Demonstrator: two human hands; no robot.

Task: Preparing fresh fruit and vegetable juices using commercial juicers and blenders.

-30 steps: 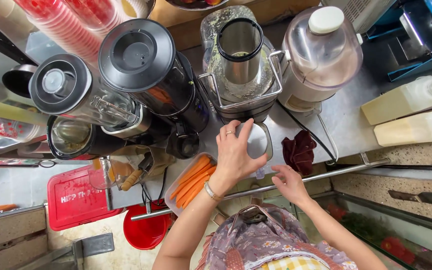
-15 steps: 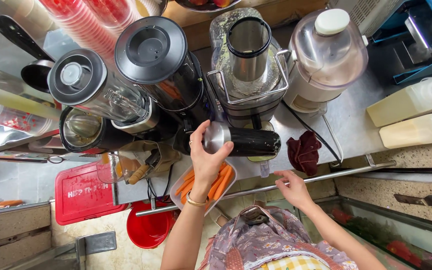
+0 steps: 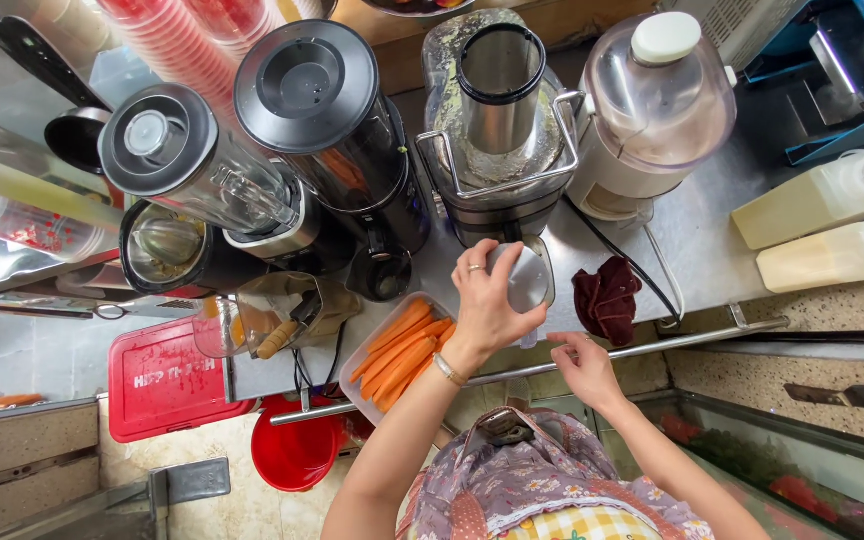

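at the near edge of the counter [image 3: 712, 250], the right hand [image 3: 584, 368] rests on the rail [image 3: 652, 345] with its fingers loosely curled, grasping nothing. just left of it the left hand [image 3: 487, 305] has its fingers wrapped around a steel cup [image 3: 524, 280], thumb on the near side and a ringed finger over the top; the cup sits under the palm, tipped with its rim toward the right, just above the counter in front of the juicer [image 3: 500, 130].

half a second ago the hand held a darker, longer cylinder lying sideways further left, over the carrot tray [image 3: 402, 345]; a second ago it was at a round steel rim in nearly this same spot. so the hand has swung left and come back, and the cup is now again below the juicer, which looks like a vessel being set in place there, though whether it touches the counter cannot be told.

a dark red cloth [image 3: 607, 300] lies just right of the cup, apart from it. left of the tray stands a jug [image 3: 282, 310] with utensils. beyond are two blenders [image 3: 302, 110] with dark lids and, right of the juicer, a clear-domed machine [image 3: 657, 110]. two pale bottles [image 3: 822, 200] lie at the far right. below the counter are a red bucket [image 3: 297, 450] and a red box [image 3: 167, 380].
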